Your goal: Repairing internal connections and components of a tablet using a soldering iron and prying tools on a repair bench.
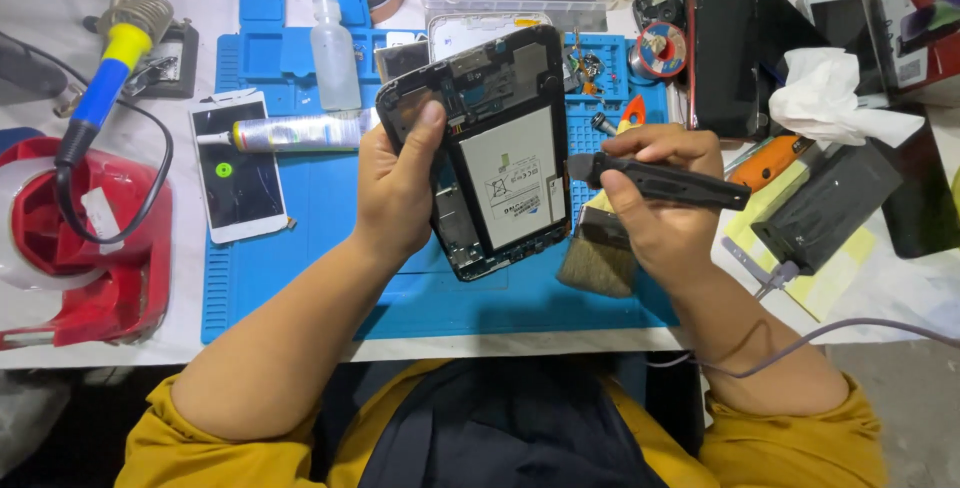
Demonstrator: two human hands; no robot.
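Head view, looking down over a cluttered bench. Left hand (400,188) clamped on the edge of a black tablet with its back cover off (485,148), held tilted above the blue ribbed silicone work mat (300,238); thumb lies along the frame's left side. White rectangular battery (512,176) and surrounding boards lie exposed, so the opening of the case looks done; the battery sits in place, apparently not lifted out yet.

Right hand (660,193) closed round a slim black pen-shaped tool (655,180), its tip just touching the tablet's right edge. A grey cable (800,343) trails past that wrist; whether it feeds the tool I cannot tell.

Under the right hand: a wide flat bristle brush (600,253) on the mat. Beyond the left hand: a white phone with cracked screen (238,170), a grey glue tube (295,133) and a clear squeeze bottle (333,48). Far left of it, a blue-and-yellow soldering iron (110,78) in its stand. Beyond the right hand, an orange utility knife (770,158) and crumpled white tissue (825,98).

Judged stage: mid-teardown, internal work in hand, reassembly all left.
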